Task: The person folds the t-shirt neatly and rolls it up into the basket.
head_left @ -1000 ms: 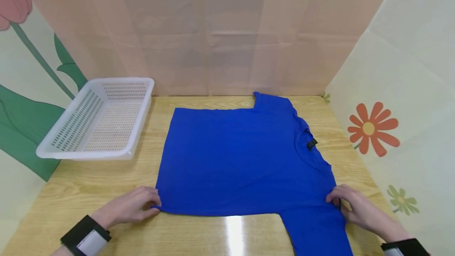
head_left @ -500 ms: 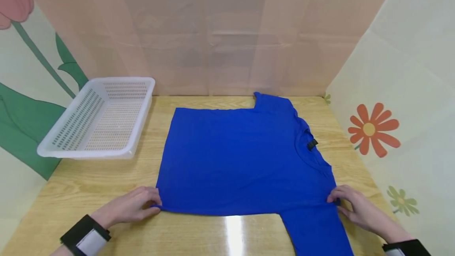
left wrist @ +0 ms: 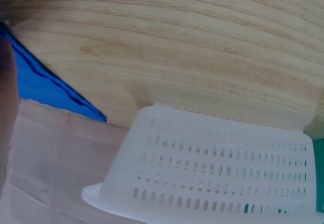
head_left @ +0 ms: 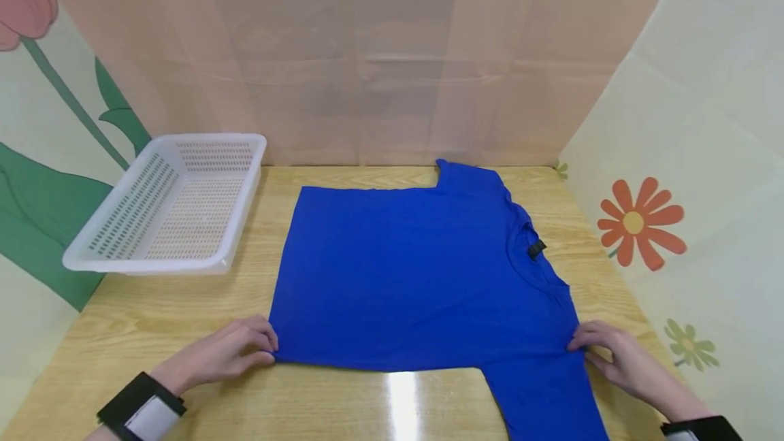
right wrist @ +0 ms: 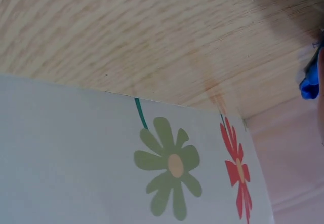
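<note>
Spread flat across the middle and right of a wood-grained table (head_left: pixel 331 403): a blue shirt (head_left: pixel 398 278). Runs lengthwise from left to right, with its straight hem toward the left and its round collar (head_left: pixel 517 260) toward the right. Points its far sleeve (head_left: pixel 471 177) at the back and its near sleeve (head_left: pixel 545 397) toward the camera wearer (cut off by the lower edge of the head view).

Pinched at the near hem corner by the left hand (head_left: pixel 229 352), between fingertips and thumb. Pinched too at the right-hand edge, just above the near sleeve, by the right hand (head_left: pixel 625 363).

Soft, thin and matte in look, smooth over the body, finely creased near the collar. Marked at the neck with a small black label (head_left: pixel 535 249).

Set to the left, near the hem but apart from it: a white plastic basket (head_left: pixel 147 266), rectangular, flared, pierced with rows of narrow slots. Hung behind: a pinkish sheet (head_left: pixel 367 73), lightly creased.
</note>
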Demonstrator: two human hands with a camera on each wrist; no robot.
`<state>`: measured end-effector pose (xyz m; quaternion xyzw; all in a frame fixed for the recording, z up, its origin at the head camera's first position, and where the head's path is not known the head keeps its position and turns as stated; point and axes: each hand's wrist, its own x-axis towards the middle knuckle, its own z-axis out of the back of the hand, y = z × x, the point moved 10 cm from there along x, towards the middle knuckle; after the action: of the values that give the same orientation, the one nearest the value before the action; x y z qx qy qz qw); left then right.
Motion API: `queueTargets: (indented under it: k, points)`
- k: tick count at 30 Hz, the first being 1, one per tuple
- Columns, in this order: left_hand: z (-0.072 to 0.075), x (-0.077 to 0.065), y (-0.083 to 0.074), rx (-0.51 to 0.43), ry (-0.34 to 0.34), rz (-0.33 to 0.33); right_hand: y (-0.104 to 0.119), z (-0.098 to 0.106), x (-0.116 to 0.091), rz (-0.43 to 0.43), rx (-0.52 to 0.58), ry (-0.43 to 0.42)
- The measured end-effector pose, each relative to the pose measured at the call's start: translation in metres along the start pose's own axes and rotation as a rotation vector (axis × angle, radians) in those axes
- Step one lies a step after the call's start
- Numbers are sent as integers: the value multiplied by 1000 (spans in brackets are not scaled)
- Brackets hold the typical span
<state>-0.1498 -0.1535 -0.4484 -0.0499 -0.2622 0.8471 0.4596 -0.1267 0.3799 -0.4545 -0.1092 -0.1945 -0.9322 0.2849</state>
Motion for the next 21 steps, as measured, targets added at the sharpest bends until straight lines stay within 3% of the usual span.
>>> queueTargets:
  k: [4, 7, 15, 21]
  points:
    - [6, 0, -8, 28, -56, -114, -2, 8, -2, 24, 15, -60]
    - [10, 0, -10, 22, -59, -140, -4, 13, -1, 20, 11, -79]
    - [9, -1, -6, -53, 51, 12, -11, 19, -4, -76, 0, -59]
    - [10, -3, -1, -47, 70, 135, -9, 23, -4, -94, 35, -69]
